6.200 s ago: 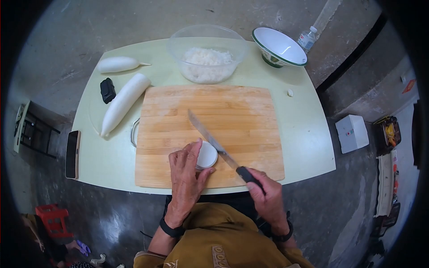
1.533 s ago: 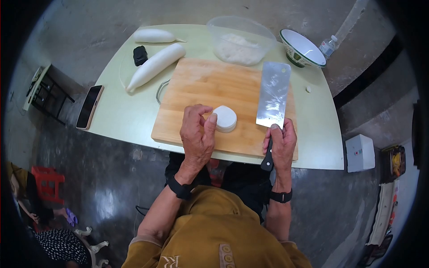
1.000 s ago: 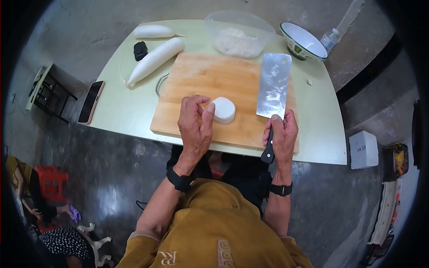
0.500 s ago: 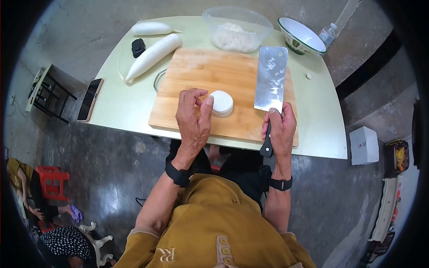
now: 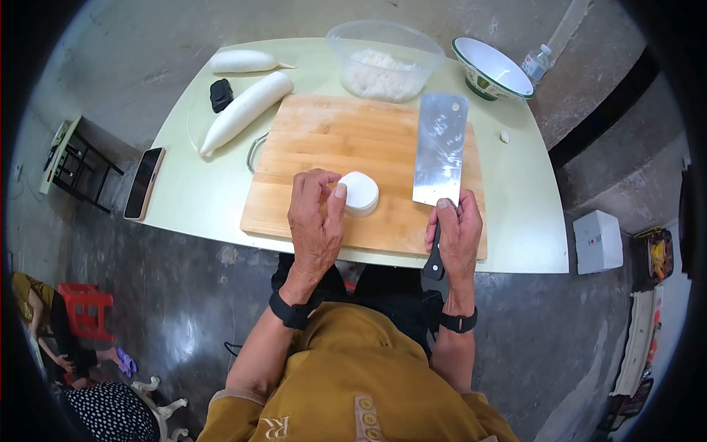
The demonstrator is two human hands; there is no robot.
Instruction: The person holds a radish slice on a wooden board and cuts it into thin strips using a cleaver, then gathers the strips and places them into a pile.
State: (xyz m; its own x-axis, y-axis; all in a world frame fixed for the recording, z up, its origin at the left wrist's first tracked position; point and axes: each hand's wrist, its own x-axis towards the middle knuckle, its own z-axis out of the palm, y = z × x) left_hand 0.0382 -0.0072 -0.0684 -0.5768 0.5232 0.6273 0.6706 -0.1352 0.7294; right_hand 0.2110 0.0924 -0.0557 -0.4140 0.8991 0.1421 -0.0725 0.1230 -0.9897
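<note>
A short stack of round white radish slices (image 5: 359,193) sits on the wooden cutting board (image 5: 331,140), toward its front. My left hand (image 5: 317,214) is just left of the stack, its fingers loosely bent and apart, with the thumb tip right at the slices' edge. In my right hand (image 5: 454,232) is a cleaver (image 5: 440,151), gripped by its black handle. Its broad blade lies flat-side up over the right part of the board and points away from me. The thumb presses near the base of the blade.
Behind the board stands a clear plastic bowl (image 5: 383,74) of white shreds, with a green-rimmed bowl (image 5: 493,66) to its right. Whole radishes (image 5: 247,114), a black object (image 5: 221,96) and a phone (image 5: 144,184) lie left. A small white piece (image 5: 504,137) lies right. A person (image 5: 46,324) sits lower left.
The view has tilted slightly, so the table and everything on it appears lower. Both hands, the cleaver and the slices keep nearly the same places over the board.
</note>
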